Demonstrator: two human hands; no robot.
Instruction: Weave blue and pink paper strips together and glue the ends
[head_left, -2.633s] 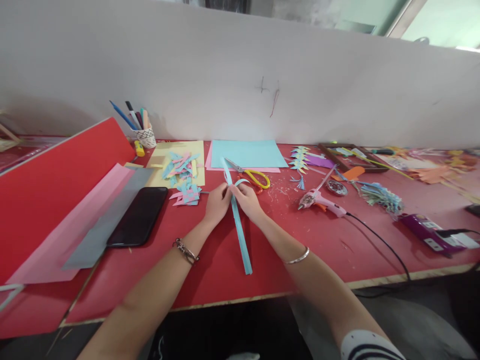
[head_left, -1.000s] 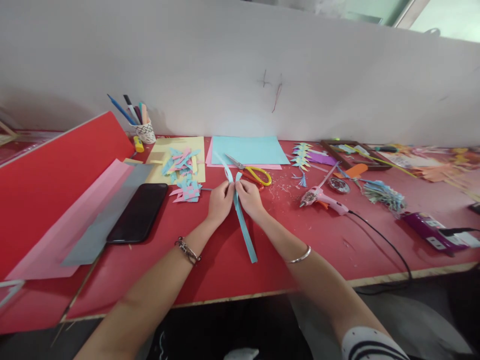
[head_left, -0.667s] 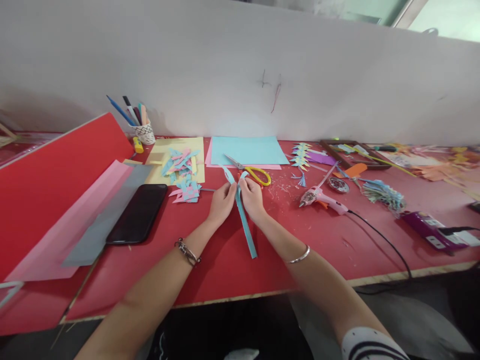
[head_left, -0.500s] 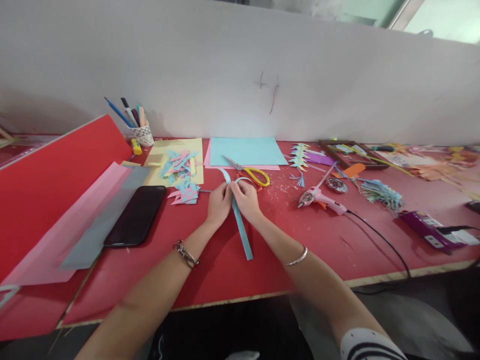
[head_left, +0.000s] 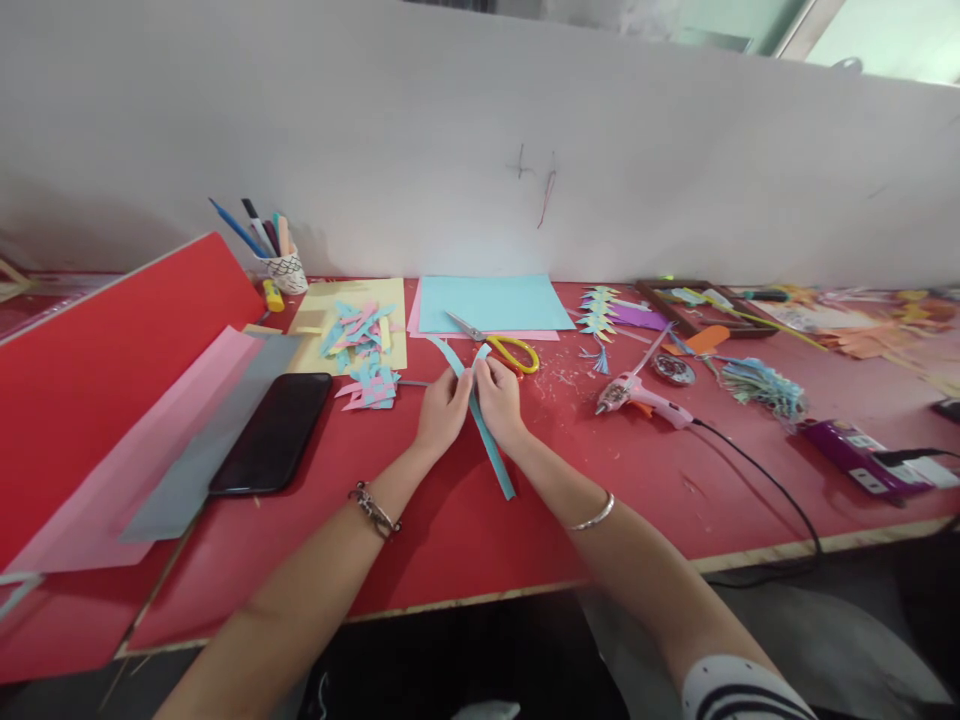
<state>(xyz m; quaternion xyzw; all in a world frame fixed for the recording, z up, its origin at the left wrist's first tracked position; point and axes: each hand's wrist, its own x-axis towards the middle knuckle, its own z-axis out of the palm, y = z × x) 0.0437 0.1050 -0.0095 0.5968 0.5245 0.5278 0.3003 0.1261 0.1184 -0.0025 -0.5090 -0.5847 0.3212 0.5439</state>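
Front edge point(head_left: 465, 602) of the tabletop point(head_left: 442, 545) is running across the lower frame, with both forearms point(head_left: 315, 580) reaching over it. Red surface is extending between the forearms at lower center; the black phone point(head_left: 274, 435) is bounding this area at left, the pink glue gun point(head_left: 660, 404) at right. Scissors point(head_left: 484, 337) are lying just beyond the hands, partly behind the right one. A white partition point(head_left: 375, 140) is standing along the back, filling the upper frame.

Blue paper strip point(head_left: 491, 445) is occupying the frame's center. Fingers of the left hand point(head_left: 444, 408) and right hand point(head_left: 500, 402) are pinching it, thumbs close together. Its long axis is slanting from upper left to lower right, the lower end pointing toward the front edge. A short blue end is projecting above the right hand; whether it belongs to the same strip cannot be told.
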